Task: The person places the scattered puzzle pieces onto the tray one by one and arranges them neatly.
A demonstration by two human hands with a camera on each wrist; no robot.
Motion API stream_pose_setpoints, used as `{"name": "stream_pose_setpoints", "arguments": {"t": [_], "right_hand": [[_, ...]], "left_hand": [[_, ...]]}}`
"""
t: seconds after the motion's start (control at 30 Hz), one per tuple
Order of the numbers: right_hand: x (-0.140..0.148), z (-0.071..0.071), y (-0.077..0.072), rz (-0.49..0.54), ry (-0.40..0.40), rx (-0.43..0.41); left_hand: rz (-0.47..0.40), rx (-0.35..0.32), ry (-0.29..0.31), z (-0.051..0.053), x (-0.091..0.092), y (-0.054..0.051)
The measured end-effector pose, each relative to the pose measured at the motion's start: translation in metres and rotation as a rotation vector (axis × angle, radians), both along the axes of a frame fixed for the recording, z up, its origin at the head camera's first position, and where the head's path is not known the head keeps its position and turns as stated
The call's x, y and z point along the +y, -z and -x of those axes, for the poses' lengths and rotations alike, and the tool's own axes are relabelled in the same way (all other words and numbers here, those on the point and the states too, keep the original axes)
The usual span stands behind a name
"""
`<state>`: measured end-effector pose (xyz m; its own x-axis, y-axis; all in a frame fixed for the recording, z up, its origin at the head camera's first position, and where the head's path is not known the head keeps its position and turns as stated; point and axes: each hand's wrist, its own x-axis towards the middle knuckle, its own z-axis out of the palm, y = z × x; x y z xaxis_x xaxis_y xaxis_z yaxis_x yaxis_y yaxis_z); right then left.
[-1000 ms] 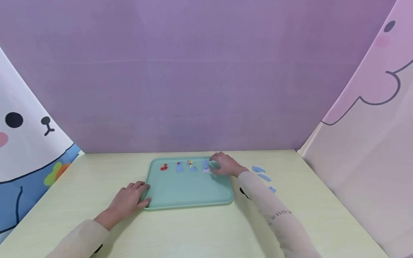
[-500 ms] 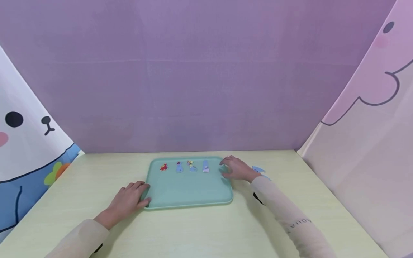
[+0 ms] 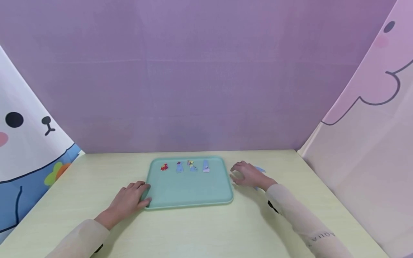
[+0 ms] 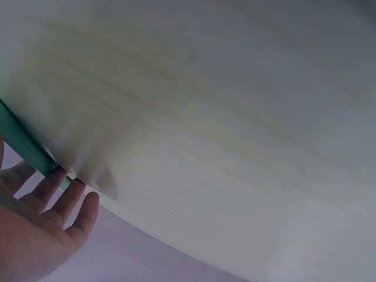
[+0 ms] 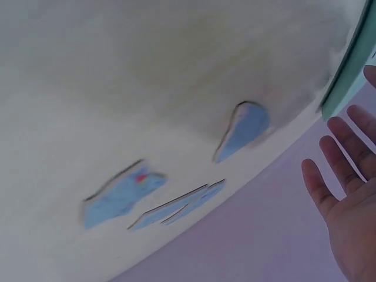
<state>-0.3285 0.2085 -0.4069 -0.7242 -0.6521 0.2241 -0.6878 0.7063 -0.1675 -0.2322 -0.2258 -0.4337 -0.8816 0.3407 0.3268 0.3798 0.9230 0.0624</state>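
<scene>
My left hand (image 3: pixel 127 200) rests at the left edge of a mint-green tray (image 3: pixel 190 191), fingers relaxed over the rim and thumb near the front corner. In the left wrist view its fingers touch the tray's outer side (image 4: pixel 26 144). My right hand (image 3: pixel 248 174) hovers just right of the tray, fingers loosely spread and holding nothing. Along the tray's back lie a red cutout piece (image 3: pixel 164 167), a blue piece with red (image 3: pixel 179 167), a yellow-and-blue piece (image 3: pixel 192 167) and a blue-and-lilac piece (image 3: pixel 206 166).
Several blue cutout pieces (image 3: pixel 260 169) lie on the table right of the tray, partly hidden by my right hand. The right wrist view shows a rounded blue piece (image 5: pixel 245 130) and a blue piece with a red spot (image 5: pixel 123 197). A purple cloth (image 3: pixel 193 89) hangs behind the table.
My right hand has moved right, away from the blue-and-lilac piece, off the tray and toward the blue pieces on the table. The left hand has stayed at the tray's edge.
</scene>
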Motion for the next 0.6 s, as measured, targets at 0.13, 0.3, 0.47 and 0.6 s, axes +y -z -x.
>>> {"name": "stream_pose_setpoints", "arguments": {"t": [0.13,0.3,0.47,0.6], "right_hand": [[0.011,-0.007,-0.001,-0.012,0.024,-0.024],[0.025,-0.013,0.001,-0.042,0.045,0.021],[0.039,-0.017,0.004,-0.038,0.058,0.031],[0.047,-0.021,0.004,-0.048,0.077,0.047]], "left_hand": [[0.003,-0.004,-0.003,0.0,0.001,0.0],[-0.001,-0.008,-0.007,0.0,0.001,-0.001],[-0.002,-0.011,-0.008,0.0,0.001,-0.002],[-0.002,-0.007,-0.009,0.0,0.001,-0.001]]}}
